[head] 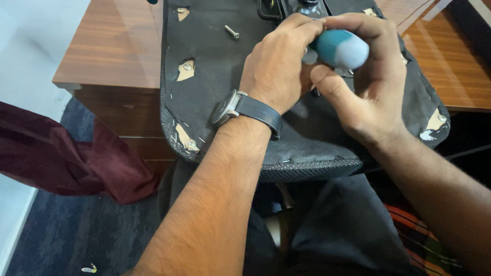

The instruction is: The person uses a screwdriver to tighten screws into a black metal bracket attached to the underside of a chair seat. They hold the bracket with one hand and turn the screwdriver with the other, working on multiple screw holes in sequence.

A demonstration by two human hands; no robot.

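- the wooden desk (115, 48) fills the upper left of the frame and shows again at the upper right; it carries everything else.
- the upturned seat base (215, 92), black fabric stapled along its edge with torn patches baring screw heads, lies across the upper middle and overhangs the desk's near edge.
- the right hand (371, 97), right of centre, has its fingers curled shut round the screwdriver; the left hand (279, 69), with a dark wristwatch (240, 107), closes its fingertips on the shaft end just left of the handle.
- the screwdriver (340, 48) sits upper centre-right, a teal handle with a pale rounded cap; its tip is hidden behind the hands.
- to turn it well, i judge the tool should stay square to the screw with steady downward push, the left fingers guiding only.
- a loose screw (231, 32) lies on the fabric, upper centre-left, well apart from both hands.
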